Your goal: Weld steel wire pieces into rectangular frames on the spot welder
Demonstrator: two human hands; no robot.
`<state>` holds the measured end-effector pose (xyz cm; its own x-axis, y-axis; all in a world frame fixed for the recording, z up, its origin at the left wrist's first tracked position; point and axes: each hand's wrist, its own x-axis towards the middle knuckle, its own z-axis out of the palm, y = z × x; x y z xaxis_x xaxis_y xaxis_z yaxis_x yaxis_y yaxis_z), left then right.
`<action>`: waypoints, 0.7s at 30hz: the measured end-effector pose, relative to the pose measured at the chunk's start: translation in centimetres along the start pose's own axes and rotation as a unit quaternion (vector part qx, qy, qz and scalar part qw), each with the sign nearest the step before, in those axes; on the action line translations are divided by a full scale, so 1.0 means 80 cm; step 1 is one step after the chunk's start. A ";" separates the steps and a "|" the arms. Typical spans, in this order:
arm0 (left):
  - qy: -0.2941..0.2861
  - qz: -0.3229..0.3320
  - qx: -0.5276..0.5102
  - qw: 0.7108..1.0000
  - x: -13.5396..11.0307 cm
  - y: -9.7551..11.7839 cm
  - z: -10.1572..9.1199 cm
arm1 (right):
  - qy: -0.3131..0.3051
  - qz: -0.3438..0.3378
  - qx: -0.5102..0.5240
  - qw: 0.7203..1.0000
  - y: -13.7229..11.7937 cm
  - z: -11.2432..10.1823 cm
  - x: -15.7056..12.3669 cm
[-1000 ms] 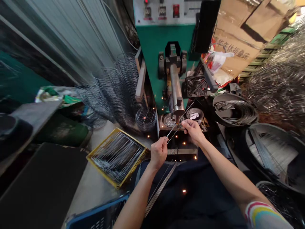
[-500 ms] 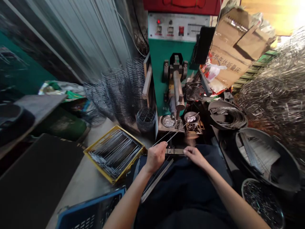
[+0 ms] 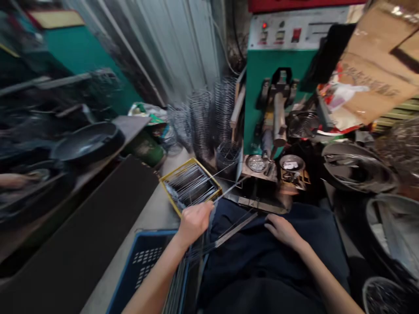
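A cluttered workshop, with a green machine [image 3: 262, 87] behind the bench. The left hand [image 3: 194, 221], fingers clenched, holds a wire [image 3: 229, 189] tip-first toward the machine, just beside the yellow tray [image 3: 176, 169]. The right hand [image 3: 284, 231] lies slack on the lap, fingers released, near a rod bundle [image 3: 237, 226] that sits handy for picking.

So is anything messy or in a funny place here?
One thing: a bundle of metal rods lies loose and slanted across the dark cloth on the person's lap, not in the yellow tray with the other wires. The left hand grips a thin wire; the right hand rests flat on the cloth.
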<state>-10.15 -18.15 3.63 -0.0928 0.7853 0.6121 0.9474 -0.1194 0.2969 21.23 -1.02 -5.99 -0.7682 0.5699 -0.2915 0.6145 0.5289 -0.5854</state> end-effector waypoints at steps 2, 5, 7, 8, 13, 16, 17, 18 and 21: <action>0.101 -0.186 -0.076 0.974 -0.018 -0.037 -0.010 | -0.008 -0.011 -0.001 1.000 0.011 0.004 0.002; 0.332 -0.431 -0.268 0.795 -0.047 -0.098 -0.023 | -0.008 -0.028 -0.005 1.000 0.031 0.015 0.005; 0.414 -0.468 -0.321 0.711 -0.070 -0.133 -0.028 | -0.008 -0.037 -0.010 0.999 0.043 0.023 0.009; 0.437 -0.474 -0.328 0.691 -0.082 -0.147 -0.029 | -0.009 -0.041 -0.013 0.999 0.048 0.026 0.011; 0.503 -0.503 -0.347 0.612 -0.134 -0.192 -0.020 | -0.023 -0.053 -0.044 0.997 0.053 0.031 0.017; 0.523 -0.522 -0.353 0.574 -0.148 -0.208 -0.006 | -0.026 -0.056 -0.058 0.996 0.049 0.032 0.021; 0.524 -0.528 -0.355 0.566 -0.150 -0.213 0.000 | -0.026 -0.056 -0.059 0.996 0.049 0.033 0.022; 0.522 -0.535 -0.356 0.561 -0.150 -0.219 0.007 | -0.024 -0.055 -0.059 0.996 0.049 0.034 0.023; 0.499 -0.552 -0.361 0.561 -0.146 -0.236 0.029 | -0.021 -0.048 -0.057 0.997 0.055 0.039 0.023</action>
<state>-26.20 -23.66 -10.86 -0.9686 -0.0661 -0.2398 -0.1957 -0.3931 0.8984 21.93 0.41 -11.47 -0.8302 0.4877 -0.2698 0.5516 0.6492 -0.5237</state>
